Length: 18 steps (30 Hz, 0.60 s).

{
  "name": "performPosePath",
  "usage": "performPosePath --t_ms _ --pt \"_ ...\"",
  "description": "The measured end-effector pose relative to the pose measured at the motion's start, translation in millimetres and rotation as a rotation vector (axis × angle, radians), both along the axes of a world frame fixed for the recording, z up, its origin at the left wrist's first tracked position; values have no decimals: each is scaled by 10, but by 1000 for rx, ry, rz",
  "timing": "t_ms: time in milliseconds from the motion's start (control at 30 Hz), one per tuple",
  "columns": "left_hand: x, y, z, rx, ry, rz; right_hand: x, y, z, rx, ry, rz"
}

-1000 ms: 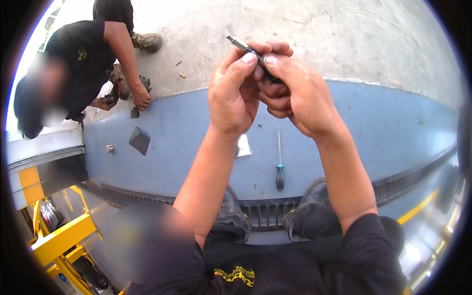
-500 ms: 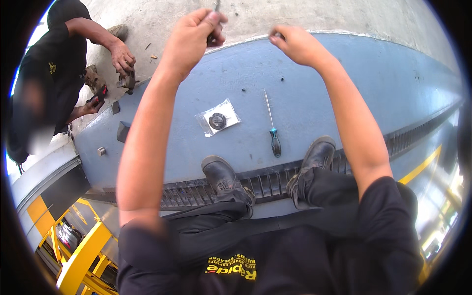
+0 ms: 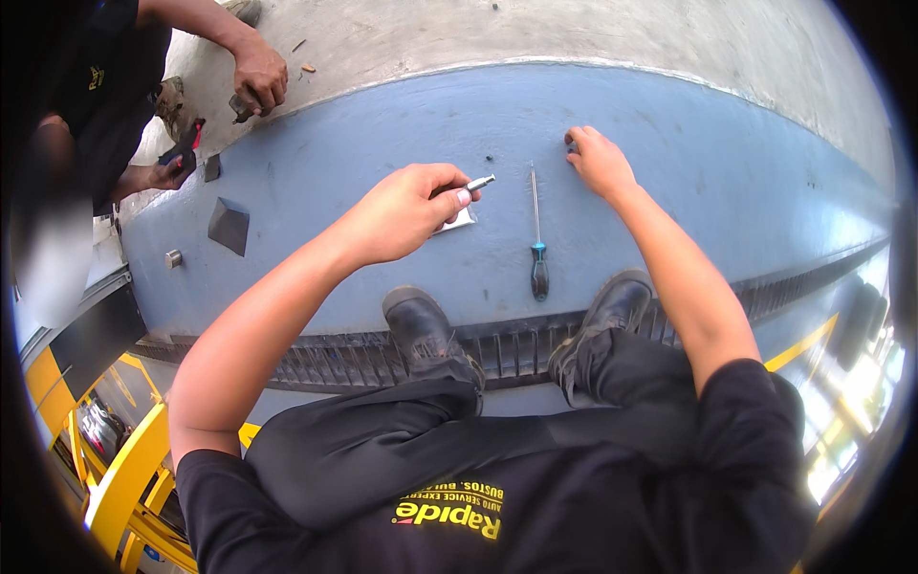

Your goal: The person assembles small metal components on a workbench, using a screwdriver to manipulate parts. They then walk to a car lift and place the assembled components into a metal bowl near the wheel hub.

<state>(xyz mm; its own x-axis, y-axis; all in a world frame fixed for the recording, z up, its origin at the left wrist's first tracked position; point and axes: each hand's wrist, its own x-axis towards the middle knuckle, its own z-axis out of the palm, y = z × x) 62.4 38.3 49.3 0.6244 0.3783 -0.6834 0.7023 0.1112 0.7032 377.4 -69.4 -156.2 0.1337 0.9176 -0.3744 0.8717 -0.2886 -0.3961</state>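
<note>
My left hand is closed around a short silver metal pin, whose stepped end sticks out past the thumb. Beneath that hand lies a packet, mostly hidden, with only a white corner showing. My right hand is down at the blue floor, fingers curled in a pinch at a small dark piece. Another small dark piece lies on the floor between my hands. A screwdriver with a teal and black handle rests below it, its shaft pointing away from me.
At the left a co-worker's hand holds a dark block-shaped part. A dark pyramid-shaped block and a small metal cylinder stand on the blue floor. A slotted grate runs by my boots, and yellow framework is at lower left.
Both hands have come down toward me, the left one with the metal pin, now over the packet. My right hand has reached one of the small dark pieces. The co-worker's upper hand has shifted slightly.
</note>
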Motion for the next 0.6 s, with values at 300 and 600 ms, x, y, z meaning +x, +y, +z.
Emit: performPosePath --t_ms 300,600 --pt "-191 44 -226 -21 -23 133 12 59 79 -64 -19 18" --pt "-258 82 -347 -53 1 189 -688 199 62 239 -24 163"
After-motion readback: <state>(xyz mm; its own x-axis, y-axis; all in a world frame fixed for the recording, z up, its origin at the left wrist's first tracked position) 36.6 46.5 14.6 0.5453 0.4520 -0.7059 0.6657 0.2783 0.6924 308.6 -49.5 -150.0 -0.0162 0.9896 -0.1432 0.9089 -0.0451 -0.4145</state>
